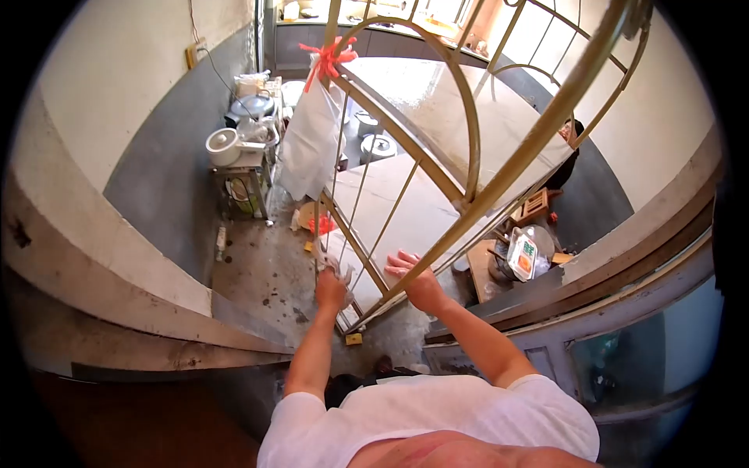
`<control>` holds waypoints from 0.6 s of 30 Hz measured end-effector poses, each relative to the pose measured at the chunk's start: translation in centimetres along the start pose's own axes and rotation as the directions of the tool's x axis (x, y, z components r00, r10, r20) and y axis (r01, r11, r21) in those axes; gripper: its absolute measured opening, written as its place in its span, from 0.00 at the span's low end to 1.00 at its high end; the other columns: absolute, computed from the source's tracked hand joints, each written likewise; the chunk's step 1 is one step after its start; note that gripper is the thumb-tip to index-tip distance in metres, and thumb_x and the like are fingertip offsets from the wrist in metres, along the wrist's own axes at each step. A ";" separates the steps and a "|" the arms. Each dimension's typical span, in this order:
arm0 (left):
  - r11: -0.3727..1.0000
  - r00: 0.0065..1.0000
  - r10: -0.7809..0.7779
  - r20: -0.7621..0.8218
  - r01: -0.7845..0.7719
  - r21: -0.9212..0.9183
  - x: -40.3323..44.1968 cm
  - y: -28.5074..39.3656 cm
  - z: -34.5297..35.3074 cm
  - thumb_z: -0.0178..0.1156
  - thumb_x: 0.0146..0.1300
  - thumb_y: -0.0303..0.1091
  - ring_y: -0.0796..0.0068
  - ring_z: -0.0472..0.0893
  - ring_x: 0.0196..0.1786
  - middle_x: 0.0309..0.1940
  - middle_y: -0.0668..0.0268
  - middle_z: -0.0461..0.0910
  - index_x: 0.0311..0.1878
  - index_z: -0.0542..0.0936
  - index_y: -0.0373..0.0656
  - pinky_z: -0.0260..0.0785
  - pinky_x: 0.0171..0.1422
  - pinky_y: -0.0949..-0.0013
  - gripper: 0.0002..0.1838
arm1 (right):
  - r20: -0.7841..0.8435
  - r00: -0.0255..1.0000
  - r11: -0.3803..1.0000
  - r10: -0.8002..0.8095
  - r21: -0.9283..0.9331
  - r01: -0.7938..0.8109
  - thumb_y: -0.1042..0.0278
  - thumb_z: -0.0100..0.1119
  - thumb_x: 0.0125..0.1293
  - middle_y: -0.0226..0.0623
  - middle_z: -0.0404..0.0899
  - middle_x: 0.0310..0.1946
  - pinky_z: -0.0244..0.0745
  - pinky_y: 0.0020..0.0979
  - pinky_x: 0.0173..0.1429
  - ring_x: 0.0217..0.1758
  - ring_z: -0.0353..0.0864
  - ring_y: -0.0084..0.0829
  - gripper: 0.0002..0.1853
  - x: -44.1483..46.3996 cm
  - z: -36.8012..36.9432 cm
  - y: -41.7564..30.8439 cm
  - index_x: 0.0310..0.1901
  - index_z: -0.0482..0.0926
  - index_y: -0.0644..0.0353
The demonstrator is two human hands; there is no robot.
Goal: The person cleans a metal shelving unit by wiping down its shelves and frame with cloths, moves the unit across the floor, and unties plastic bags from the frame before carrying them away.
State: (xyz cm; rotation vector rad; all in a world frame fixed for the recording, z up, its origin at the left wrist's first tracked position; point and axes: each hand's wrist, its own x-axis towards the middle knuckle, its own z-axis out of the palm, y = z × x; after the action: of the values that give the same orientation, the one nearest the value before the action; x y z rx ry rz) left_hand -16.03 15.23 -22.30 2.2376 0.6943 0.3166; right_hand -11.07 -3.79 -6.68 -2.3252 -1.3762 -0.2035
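1. White shirt (452,413) fills the lower centre of the frame, both forearms reaching up from it to the metal frame (499,184), which leans across the centre and upper right.
2. Left hand (329,287) has its grip closed on a greyish cloth (340,269) beside the thin bars, probably to wipe them.
3. Right hand (425,288) lies beside the thick rail, its grip open with fingers spread towards the pale panel (402,207), likely for steadiness; whether the palm presses the rail, I cannot tell.
4. Red tie (329,58) gathers the white bag (312,152) at the frame's upper-left corner, seemingly so it hangs out of the way; its contents are hidden.
5. Lidded white pot (223,147) sits on a stand at left. Another lidded pot (378,147) shows beyond the bars; both lids hide what is inside.
6. Plastic package (523,256) rests by cookware at right.
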 end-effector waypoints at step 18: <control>0.700 0.620 0.711 -0.332 -0.576 0.422 9.0 24.3 -26.0 0.52 0.49 0.27 0.54 0.75 0.40 0.39 0.57 0.73 0.50 0.72 0.46 0.71 0.41 0.57 0.21 | -0.063 0.998 1.000 -0.029 0.001 0.029 0.79 0.46 0.52 0.32 0.72 0.53 0.57 0.41 0.63 0.60 0.67 0.36 0.19 -0.6 2.1 1.4 0.46 0.76 0.51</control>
State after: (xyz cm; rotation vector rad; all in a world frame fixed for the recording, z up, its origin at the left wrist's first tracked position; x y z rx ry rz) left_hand -10.32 22.15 13.26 2.6515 0.1004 1.2459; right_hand -10.39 -3.95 -9.21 -2.2785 -1.3791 -0.2818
